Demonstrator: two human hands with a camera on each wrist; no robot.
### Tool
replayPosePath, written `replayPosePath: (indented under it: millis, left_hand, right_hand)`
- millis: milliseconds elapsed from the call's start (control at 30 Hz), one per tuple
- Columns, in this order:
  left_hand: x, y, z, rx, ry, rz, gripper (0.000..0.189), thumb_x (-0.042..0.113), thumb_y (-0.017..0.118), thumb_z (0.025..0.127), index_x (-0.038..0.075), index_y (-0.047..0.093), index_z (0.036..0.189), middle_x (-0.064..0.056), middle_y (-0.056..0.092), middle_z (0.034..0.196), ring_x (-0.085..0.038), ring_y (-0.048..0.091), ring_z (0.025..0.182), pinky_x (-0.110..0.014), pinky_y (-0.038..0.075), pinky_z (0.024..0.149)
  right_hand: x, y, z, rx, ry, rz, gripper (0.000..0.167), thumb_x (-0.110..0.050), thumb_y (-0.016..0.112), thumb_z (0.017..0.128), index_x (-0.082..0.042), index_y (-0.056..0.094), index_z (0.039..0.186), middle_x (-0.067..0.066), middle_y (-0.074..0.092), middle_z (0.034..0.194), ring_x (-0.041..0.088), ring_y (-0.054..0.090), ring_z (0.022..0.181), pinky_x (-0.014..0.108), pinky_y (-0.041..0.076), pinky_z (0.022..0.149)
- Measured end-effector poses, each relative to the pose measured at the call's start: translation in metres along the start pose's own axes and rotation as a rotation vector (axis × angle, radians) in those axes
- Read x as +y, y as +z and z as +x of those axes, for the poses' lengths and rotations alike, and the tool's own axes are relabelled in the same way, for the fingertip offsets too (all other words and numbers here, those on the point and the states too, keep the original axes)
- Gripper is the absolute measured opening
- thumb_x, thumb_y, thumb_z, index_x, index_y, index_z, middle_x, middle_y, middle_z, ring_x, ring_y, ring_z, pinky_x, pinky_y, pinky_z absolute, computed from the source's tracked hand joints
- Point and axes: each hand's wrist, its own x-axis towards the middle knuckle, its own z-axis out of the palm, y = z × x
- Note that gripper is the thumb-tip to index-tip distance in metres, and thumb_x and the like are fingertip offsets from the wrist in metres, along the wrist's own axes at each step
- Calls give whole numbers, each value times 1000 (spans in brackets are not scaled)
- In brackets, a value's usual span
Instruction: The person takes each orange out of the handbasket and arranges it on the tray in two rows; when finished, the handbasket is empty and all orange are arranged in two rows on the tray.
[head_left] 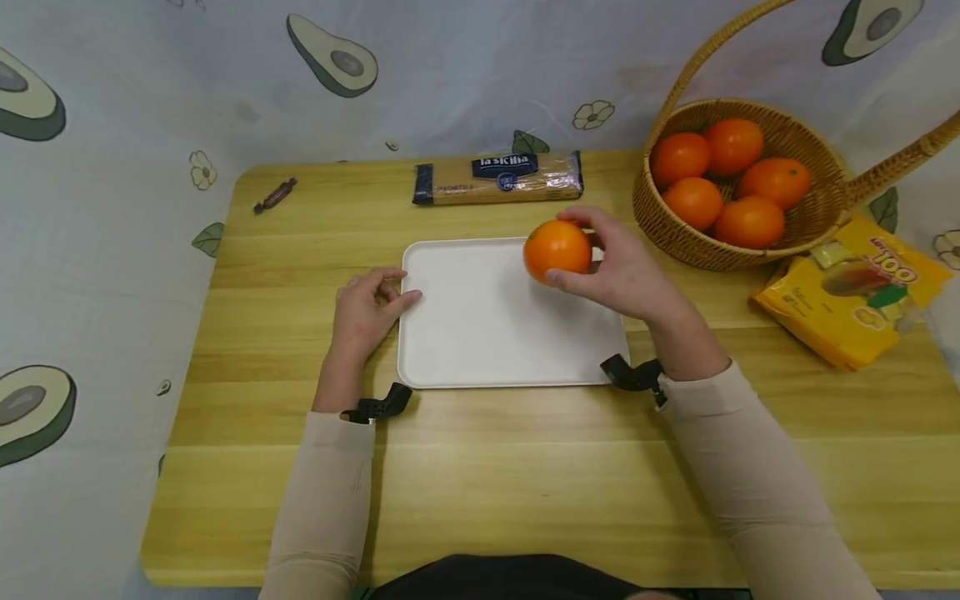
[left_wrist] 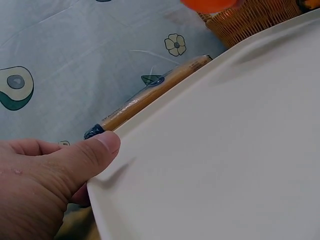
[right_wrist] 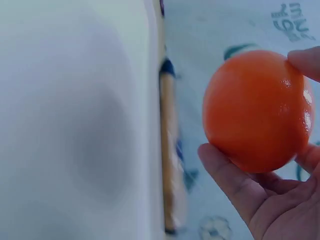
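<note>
An orange (head_left: 557, 248) is held by my right hand (head_left: 618, 271) above the right part of a white rectangular tray (head_left: 480, 325). In the right wrist view, thumb and fingertips grip the orange (right_wrist: 257, 111) from its sides, and it hangs clear of the tray. My left hand (head_left: 367, 312) pinches the tray's left edge near the far corner. The left wrist view shows the thumb (left_wrist: 102, 150) over the rim, with other fingers outside and below it, partly hidden.
A wicker basket (head_left: 651, 208) with several oranges stands at the back right, its tall handle arching up. Beside it lies a yellow snack bag (head_left: 847, 292). A spaghetti pack (head_left: 498, 177) lies behind the tray. A wrapped candy (head_left: 275, 196) sits at the back left of the wooden table (head_left: 480, 475).
</note>
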Motion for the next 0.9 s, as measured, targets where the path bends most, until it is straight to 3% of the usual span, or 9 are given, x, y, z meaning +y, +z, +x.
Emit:
replayPosePath:
  millis: [133, 333, 533, 767, 900]
  left_hand:
    - [0, 0, 0, -6, -4, 8, 41, 34, 80, 90, 13, 70, 124, -7, 70, 87, -24, 51, 84, -50, 31, 113]
    - [0, -2, 0, -20, -21, 24, 43, 38, 79, 90, 14, 70, 124, -6, 70, 89, -25, 51, 86, -47, 34, 108]
    - [-1, -3, 3, -50, -9, 25, 40, 40, 78, 91, 16, 70, 121, -5, 69, 91, -25, 51, 88, -45, 31, 103]
    - [-3, -6, 1, -85, -10, 12, 37, 39, 79, 90, 15, 71, 118, -5, 69, 89, -25, 52, 93, -43, 30, 96]
    - [-4, -9, 1, -108, -6, -2, 37, 38, 79, 90, 14, 71, 117, -5, 68, 91, -24, 51, 94, -44, 29, 97]
  right_hand:
    - [-7, 43, 7, -37, -19, 110, 73, -21, 84, 85, -11, 43, 145, 12, 51, 146, 33, 58, 123, 49, 52, 101]
    - [-28, 90, 20, 0, -77, 239, 74, -25, 86, 81, -12, 46, 143, 9, 55, 143, 28, 59, 122, 46, 52, 102]
    - [-45, 114, 41, 74, -111, 299, 82, -23, 85, 82, -15, 42, 151, 8, 48, 149, 27, 52, 128, 45, 52, 103]
    - [-45, 136, 59, 73, -112, 292, 80, -23, 86, 83, -17, 45, 151, 6, 48, 151, 22, 53, 128, 38, 52, 105]
    - [-43, 143, 64, 67, -108, 310, 81, -22, 87, 83, -18, 45, 152, 4, 49, 151, 20, 52, 131, 35, 52, 105]
